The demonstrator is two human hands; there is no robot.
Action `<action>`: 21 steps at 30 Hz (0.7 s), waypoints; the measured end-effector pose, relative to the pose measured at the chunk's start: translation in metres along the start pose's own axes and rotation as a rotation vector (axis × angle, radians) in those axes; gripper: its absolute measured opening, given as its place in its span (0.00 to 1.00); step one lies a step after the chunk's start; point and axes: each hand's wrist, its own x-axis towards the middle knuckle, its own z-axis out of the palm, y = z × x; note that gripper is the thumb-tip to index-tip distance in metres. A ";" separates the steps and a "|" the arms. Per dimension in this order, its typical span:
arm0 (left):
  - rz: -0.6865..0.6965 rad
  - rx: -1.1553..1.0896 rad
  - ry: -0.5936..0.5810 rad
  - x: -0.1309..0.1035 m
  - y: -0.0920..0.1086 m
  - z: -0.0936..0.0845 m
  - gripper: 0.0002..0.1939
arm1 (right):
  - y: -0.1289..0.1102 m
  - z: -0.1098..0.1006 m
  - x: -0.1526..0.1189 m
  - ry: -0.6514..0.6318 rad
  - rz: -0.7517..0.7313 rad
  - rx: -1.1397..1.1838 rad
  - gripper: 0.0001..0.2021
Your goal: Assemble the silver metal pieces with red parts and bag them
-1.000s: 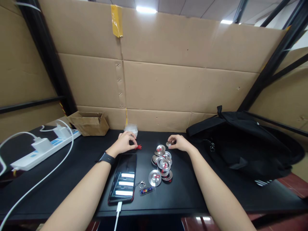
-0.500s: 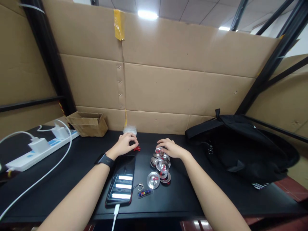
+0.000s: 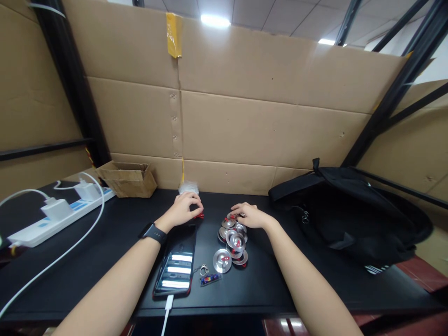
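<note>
Small silvery finger cymbals point(image 3: 235, 242) with red loops lie in an overlapping pile on the black tabletop. My right hand point(image 3: 249, 215) is at the far end of this pile, fingers curled over the top finger cymbal point(image 3: 231, 216), whose rim is partly hidden. My left hand point(image 3: 184, 209) rests left of the pile with thumb and fingers pinched together at a small red strap point(image 3: 199, 215), which shows only in part. A clear plastic packet point(image 3: 189, 187) lies just behind that hand. A dark watch point(image 3: 154, 233) is on the left wrist.
A phone point(image 3: 175, 263) on a white cable, a key ring point(image 3: 204, 269) and a small colourful charm point(image 3: 210, 279) lie in front. On the left are a power strip point(image 3: 42, 228) and an open cardboard box point(image 3: 129, 182); a black bag point(image 3: 350, 214) lies right. Cardboard walls the back.
My right hand has shifted slightly right, uncovering more of the cymbals at the pile's far end. My left hand has barely moved and now covers more of the red strap.
</note>
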 end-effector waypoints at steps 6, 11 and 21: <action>0.016 0.003 -0.001 0.000 0.000 0.001 0.08 | 0.009 0.001 0.001 0.130 0.033 0.006 0.14; 0.029 0.011 0.007 0.000 0.001 0.002 0.08 | 0.017 0.006 0.003 0.109 0.033 -0.014 0.16; 0.112 -0.015 0.033 0.000 0.020 0.003 0.08 | 0.005 0.003 0.011 0.527 -0.126 0.060 0.07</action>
